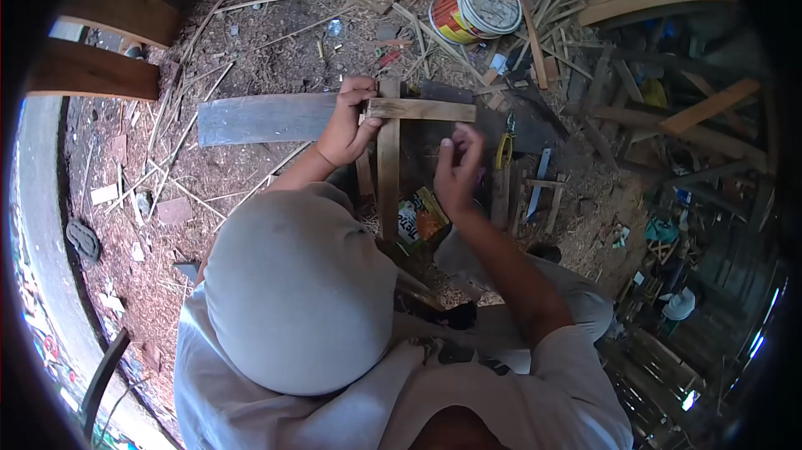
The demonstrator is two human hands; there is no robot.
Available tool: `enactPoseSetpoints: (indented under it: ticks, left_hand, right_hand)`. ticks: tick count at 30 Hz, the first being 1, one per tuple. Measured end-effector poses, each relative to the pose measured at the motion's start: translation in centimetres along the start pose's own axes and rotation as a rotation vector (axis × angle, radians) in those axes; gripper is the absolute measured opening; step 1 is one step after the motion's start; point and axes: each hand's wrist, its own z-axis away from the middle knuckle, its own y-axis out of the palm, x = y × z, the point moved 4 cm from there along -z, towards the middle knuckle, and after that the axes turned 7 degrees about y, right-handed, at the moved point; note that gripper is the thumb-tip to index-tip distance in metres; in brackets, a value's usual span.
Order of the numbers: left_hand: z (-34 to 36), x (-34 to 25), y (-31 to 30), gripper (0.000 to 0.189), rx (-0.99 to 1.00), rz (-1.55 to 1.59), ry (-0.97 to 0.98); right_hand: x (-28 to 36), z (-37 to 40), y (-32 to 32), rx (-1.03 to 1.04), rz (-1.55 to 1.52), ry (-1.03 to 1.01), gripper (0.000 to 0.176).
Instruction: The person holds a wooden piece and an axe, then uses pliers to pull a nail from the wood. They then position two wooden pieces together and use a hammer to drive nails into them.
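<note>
My left hand (355, 118) is closed around the joint where a short wooden piece (430, 111) lies across a longer upright wooden strip (388, 174). The short piece sticks out to the right of the hand. Just below its right end is my right hand (459, 167), fingers bent and thumb apart, with nothing visible in it. A wide grey board (263, 119) lies behind the left hand. Yellow-handled pliers (505, 149) lie to the right of my right hand. A printed packet (422, 216) shows beside the strip's lower part.
My raised knee in grey cloth (296, 291) fills the lower middle. A paint bucket with a white lid (489, 3) stands at the back. Wood strips and shavings litter the dirt floor. Stacked timber frames (693, 128) are at right, and a concrete ledge (43, 174) runs along the left.
</note>
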Motion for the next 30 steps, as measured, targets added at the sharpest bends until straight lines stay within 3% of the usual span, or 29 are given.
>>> enactPoseSetpoints:
  ticks: [1,3,5,7,8,10,14,17,19,20,25,30]
  left_hand:
    - [-0.1,-0.1,0.0,0.04,0.002,0.009,0.004]
    - [-0.1,-0.2,0.1,0.04,-0.007,-0.014,-0.005]
    - [0.2,-0.1,0.1,0.041,-0.004,-0.013,-0.009]
    - [0.1,-0.2,0.0,0.04,-0.018,0.008,-0.028]
    - [0.0,-0.3,0.1,0.04,-0.014,0.008,-0.028]
    - [-0.1,-0.4,0.1,0.036,-0.04,-0.024,-0.021]
    - [-0.2,-0.4,0.0,0.036,-0.039,-0.031,-0.002]
    - [0.2,-0.2,0.5,0.039,0.0,-0.011,-0.013]
    - [-0.3,-0.1,0.8,0.038,-0.02,0.012,-0.022]
    - [-0.4,0.0,0.9,0.038,-0.026,0.015,-0.015]
    - [-0.2,0.8,2.0,0.037,-0.001,0.053,-0.067]
    - [-0.9,0.5,2.4,0.038,-0.003,0.013,-0.062]
  right_hand:
    - [-4.0,1.4,0.9,0.037,-0.108,0.304,0.036]
    - [-9.9,4.2,3.5,0.079,0.014,0.282,0.038]
    - [-11.4,4.8,5.1,0.128,0.129,0.268,0.041]
    - [-11.1,4.6,6.5,0.246,0.572,0.157,0.042]
    - [-11.1,4.3,6.8,0.243,0.569,0.159,0.042]
    - [-12.7,4.2,7.9,0.385,0.493,0.418,0.045]
    - [-12.5,3.3,7.9,0.432,0.454,0.226,0.037]
    - [-9.5,1.1,5.3,0.499,0.352,0.392,0.026]
    - [-7.8,0.8,3.2,0.491,-0.263,1.056,0.023]
    - [-6.6,0.7,1.9,0.446,-0.336,1.182,0.02]
    - [-4.5,3.8,-6.8,0.484,-0.425,1.391,0.022]
    - [1.6,9.5,-12.8,0.35,-0.335,1.519,0.024]
